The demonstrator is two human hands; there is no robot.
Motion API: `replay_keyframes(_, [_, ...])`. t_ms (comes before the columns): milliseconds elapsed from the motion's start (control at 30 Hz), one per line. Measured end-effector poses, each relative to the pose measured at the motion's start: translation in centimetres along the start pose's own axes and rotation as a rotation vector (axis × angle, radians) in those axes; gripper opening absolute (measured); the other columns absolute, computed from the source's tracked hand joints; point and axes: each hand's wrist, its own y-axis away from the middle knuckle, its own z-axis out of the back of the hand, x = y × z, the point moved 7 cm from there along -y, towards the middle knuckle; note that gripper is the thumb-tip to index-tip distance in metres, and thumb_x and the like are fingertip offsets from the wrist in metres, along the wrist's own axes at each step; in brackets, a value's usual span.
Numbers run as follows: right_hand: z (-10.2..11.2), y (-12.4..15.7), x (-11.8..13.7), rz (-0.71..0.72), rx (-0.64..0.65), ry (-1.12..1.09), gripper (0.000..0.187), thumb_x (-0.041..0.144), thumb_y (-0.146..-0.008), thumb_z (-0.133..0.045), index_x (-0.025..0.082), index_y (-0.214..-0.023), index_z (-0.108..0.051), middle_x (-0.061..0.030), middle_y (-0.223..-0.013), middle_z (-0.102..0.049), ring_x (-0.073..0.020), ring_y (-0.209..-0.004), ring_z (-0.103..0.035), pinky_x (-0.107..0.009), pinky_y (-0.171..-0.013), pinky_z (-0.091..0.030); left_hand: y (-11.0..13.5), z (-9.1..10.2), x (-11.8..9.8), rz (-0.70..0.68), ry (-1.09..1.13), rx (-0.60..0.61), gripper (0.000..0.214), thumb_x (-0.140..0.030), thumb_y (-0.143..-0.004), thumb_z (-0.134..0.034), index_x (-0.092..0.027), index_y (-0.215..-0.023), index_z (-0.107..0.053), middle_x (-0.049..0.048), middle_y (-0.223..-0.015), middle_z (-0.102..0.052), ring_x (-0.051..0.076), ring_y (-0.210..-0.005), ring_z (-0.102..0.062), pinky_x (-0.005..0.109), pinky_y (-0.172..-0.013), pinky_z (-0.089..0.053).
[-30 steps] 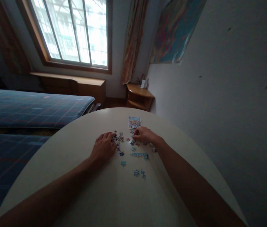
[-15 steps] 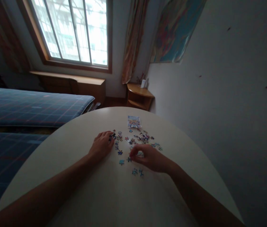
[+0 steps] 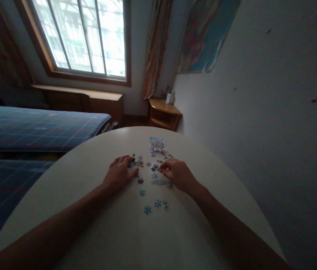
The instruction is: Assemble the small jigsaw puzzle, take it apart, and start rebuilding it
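Though between the hands [image 3: 119, 173] [image 3: 179, 174], several puzzle pieces [image 3: 148, 164] untouched.

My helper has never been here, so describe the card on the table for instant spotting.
Start with the pale, curved-edged table. Beyond the left hand and right hand, toward its far edge, lies the card. It is roughly rectangular and printed with a picture, far larger than any single puzzle piece.

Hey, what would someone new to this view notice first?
Probably the window at upper left, by far the brightest patch. Then the left hand and right hand, both at the scattered jigsaw pieces on the pale, curved-edge table. A small printed sheet lies beyond them.
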Motion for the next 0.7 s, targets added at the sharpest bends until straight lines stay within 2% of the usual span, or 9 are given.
replay_keyframes(67, [0.0, -1.4, -1.8, -0.1, -0.012, 0.096, 0.015, 0.028, -0.088, -0.064, 0.024, -0.099, -0.075, -0.0042, -0.1, -0.073, -0.0185, -0.092, -0.066, -0.03, -0.084, -0.045, 0.0, 0.0, 0.0, 0.006, -0.003, 0.005, 0.051, -0.047, -0.089, -0.055, -0.018, -0.131, -0.053, 0.0116, -0.139, -0.055, 0.031, -0.129, -0.047, 0.048, -0.108, -0.038])
replay_keyframes(167, [-0.6, -2.4, -3.2, -0.121, -0.015, 0.131, 0.018, 0.03, -0.087, -0.065, 0.024, -0.1, -0.076, -0.0067, -0.104, -0.072, -0.0213, -0.098, -0.064, -0.033, -0.089, -0.044, -0.1, 0.0, 0.1, 0.02, -0.004, 0.009, 0.049, -0.048, -0.091, -0.054, -0.018, -0.13, -0.054, 0.0116, -0.139, -0.055, 0.031, -0.129, -0.047, 0.048, -0.107, -0.039])
replay_keyframes(300, [-1.0, -2.0, -3.9, -0.124, -0.022, 0.13, 0.018, 0.031, -0.089, -0.063, 0.025, -0.101, -0.076, -0.0059, -0.107, -0.071, -0.0212, -0.103, -0.063, -0.034, -0.091, -0.043, -0.1, 0.1, 0.2, 0.022, 0.018, -0.028, 0.044, -0.045, -0.094, -0.051, -0.018, -0.129, -0.055, 0.0118, -0.136, -0.058, 0.031, -0.127, -0.049, 0.048, -0.106, -0.04])
replay_keyframes(433, [-1.1, -0.8, -4.2, -0.06, 0.002, 0.12, 0.022, 0.028, -0.092, -0.058, 0.028, -0.108, -0.074, -0.0056, -0.115, -0.069, -0.0199, -0.105, -0.062, -0.033, -0.092, -0.043, 0.0, 0.7, -0.4, -0.004, 0.042, -0.077, 0.038, -0.038, -0.095, -0.05, -0.017, -0.126, -0.056, 0.0118, -0.131, -0.06, 0.029, -0.123, -0.052, 0.046, -0.106, -0.041])
replay_keyframes(567, [-1.7, 0.7, -4.3, -0.01, 0.033, 0.129, 0.029, 0.026, -0.094, -0.056, 0.029, -0.12, -0.068, -0.0055, -0.129, -0.064, -0.0222, -0.115, -0.058, -0.037, -0.097, -0.041, 0.9, 1.7, -2.6, -0.126, 0.036, -0.094, 0.029, -0.028, -0.094, -0.05, -0.019, -0.119, -0.059, 0.0089, -0.129, -0.06, 0.026, -0.122, -0.051, 0.042, -0.109, -0.038])
replay_keyframes(633, [-1.6, 1.4, -4.1, -0.008, 0.0, 0.116, 0.03, 0.025, -0.096, -0.053, 0.028, -0.123, -0.066, -0.0057, -0.131, -0.063, -0.0227, -0.119, -0.056, -0.038, -0.098, -0.04, 1.9, 2.2, -4.5, -0.243, 0.029, -0.088, 0.025, -0.024, -0.092, -0.049, -0.02, -0.114, -0.061, 0.0094, -0.123, -0.062, 0.026, -0.117, -0.054, 0.044, -0.104, -0.042])
replay_keyframes(700, [-1.1, 2.3, -3.6, -0.006, -0.031, 0.112, 0.026, 0.025, -0.096, -0.053, 0.025, -0.118, -0.067, -0.0065, -0.127, -0.065, -0.0232, -0.118, -0.057, -0.039, -0.097, -0.039, 2.9, 2.3, -5.8, -0.285, 0.043, -0.058, 0.02, -0.024, -0.092, -0.051, -0.02, -0.108, -0.062, 0.0095, -0.115, -0.064, 0.026, -0.108, -0.056, 0.044, -0.097, -0.046])
